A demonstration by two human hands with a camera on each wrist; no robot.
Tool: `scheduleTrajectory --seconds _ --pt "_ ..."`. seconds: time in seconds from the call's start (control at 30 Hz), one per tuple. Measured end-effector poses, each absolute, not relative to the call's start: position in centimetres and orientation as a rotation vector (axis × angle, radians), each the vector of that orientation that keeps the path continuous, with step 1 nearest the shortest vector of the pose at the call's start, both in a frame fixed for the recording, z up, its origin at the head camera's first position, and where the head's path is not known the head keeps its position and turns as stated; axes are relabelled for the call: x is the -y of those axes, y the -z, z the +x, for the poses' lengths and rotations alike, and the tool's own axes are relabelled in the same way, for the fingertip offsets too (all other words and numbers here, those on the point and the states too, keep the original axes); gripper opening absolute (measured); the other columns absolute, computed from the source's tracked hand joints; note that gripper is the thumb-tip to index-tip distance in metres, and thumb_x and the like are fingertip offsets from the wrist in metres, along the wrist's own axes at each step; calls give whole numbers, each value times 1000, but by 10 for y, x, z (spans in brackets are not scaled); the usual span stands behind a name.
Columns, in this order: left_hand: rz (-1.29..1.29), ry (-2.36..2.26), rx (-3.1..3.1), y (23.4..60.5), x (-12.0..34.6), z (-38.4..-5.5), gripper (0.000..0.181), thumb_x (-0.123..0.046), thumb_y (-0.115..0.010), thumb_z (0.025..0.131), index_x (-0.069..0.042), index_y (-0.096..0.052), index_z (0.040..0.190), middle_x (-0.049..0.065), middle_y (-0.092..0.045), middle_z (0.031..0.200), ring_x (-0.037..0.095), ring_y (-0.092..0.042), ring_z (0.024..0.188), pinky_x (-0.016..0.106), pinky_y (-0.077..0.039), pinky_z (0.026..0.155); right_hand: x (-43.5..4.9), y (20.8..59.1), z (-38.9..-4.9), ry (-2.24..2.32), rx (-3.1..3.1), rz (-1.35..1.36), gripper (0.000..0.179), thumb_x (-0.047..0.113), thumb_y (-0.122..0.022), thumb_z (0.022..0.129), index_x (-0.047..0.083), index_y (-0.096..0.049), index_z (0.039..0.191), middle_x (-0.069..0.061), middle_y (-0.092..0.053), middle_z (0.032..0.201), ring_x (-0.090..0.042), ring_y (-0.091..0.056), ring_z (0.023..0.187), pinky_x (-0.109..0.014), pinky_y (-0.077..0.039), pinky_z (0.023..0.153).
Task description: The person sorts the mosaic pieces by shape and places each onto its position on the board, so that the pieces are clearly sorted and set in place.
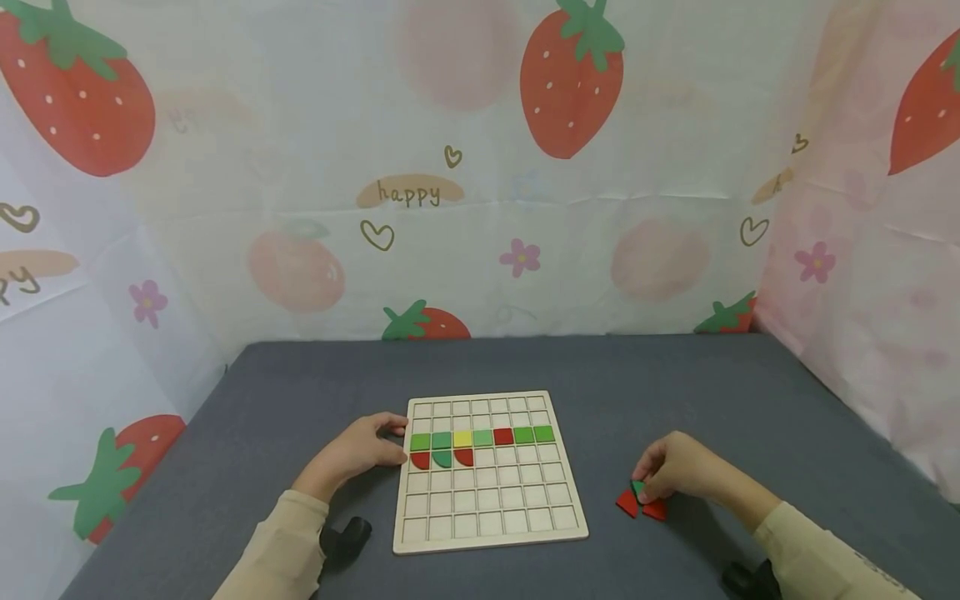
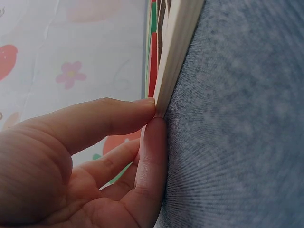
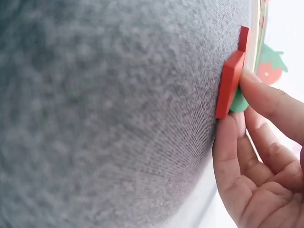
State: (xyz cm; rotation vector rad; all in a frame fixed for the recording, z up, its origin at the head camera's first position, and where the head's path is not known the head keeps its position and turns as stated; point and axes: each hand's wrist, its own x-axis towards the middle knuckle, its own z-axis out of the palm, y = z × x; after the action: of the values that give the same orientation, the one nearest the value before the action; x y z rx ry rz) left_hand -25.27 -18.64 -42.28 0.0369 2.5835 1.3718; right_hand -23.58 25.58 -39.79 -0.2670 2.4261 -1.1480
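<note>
A pale wooden grid board (image 1: 487, 527) lies on the dark table. One row holds green, yellow and red square tiles (image 1: 503, 436); below it, at the left, sit curved red and green pieces (image 1: 443, 457). My left hand (image 1: 363, 444) rests at the board's left side, thumb and fingertips touching its edge (image 2: 173, 61). Off to the right, my right hand (image 1: 678, 467) pinches a small green piece (image 3: 239, 101) between thumb and fingers. Beside those fingers lie red pieces, one at the left (image 1: 627, 502) and one partly under the hand (image 1: 656, 510).
The grey-blue cloth-covered table (image 1: 337, 375) spreads around the board. A printed curtain with strawberries (image 1: 572, 83) stands behind and at both sides. Dark wrist devices (image 1: 347, 539) sit at both cuffs.
</note>
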Motion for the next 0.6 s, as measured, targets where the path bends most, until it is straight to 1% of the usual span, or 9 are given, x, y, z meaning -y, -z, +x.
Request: scheduleTrajectory --seconds 0.07,0.2,0.3,0.43,0.6 --pt "33 -1369 -2584 423 186 -253 61 -2 -71 78 4 -53 137 17 -57 123 23 -56 101 35 -49 84 -256 397 -236 1129 -2440 -246 14 0 -79 76 -2 -72 87 -2 -70 73 -15 -67 70 -35 -56 68" --pt "25 -1366 -2589 423 186 -252 61 -2 -71 78 4 -54 137 17 -57 123 23 -55 101 35 -49 84 -257 397 -237 1113 -2425 -245 15 5 -79 79 -1 -73 91 -1 -70 77 -15 -66 73 -36 -56 70" --pt "30 -1369 -2588 423 186 -251 61 -2 -71 79 4 -53 137 17 -57 123 22 -56 100 35 -49 84 -257 396 -239 1126 -2396 -290 15 7 -76 82 -2 -74 94 -1 -71 80 -14 -65 73 -35 -56 69" --pt "38 -1378 -2579 423 186 -251 61 -2 -71 79 5 -53 137 17 -57 122 22 -56 99 34 -50 83 -254 393 -240 1165 -2397 -308 15 10 -74 84 -2 -74 93 0 -71 79 -14 -64 69 -34 -57 68" --pt "46 -1382 -2575 422 187 -251 62 -2 -71 79 5 -52 138 17 -56 123 22 -56 99 34 -49 83 -246 389 -241 1234 -2388 -293 18 14 -74 85 -2 -72 93 0 -71 80 -15 -67 70 -36 -58 70"
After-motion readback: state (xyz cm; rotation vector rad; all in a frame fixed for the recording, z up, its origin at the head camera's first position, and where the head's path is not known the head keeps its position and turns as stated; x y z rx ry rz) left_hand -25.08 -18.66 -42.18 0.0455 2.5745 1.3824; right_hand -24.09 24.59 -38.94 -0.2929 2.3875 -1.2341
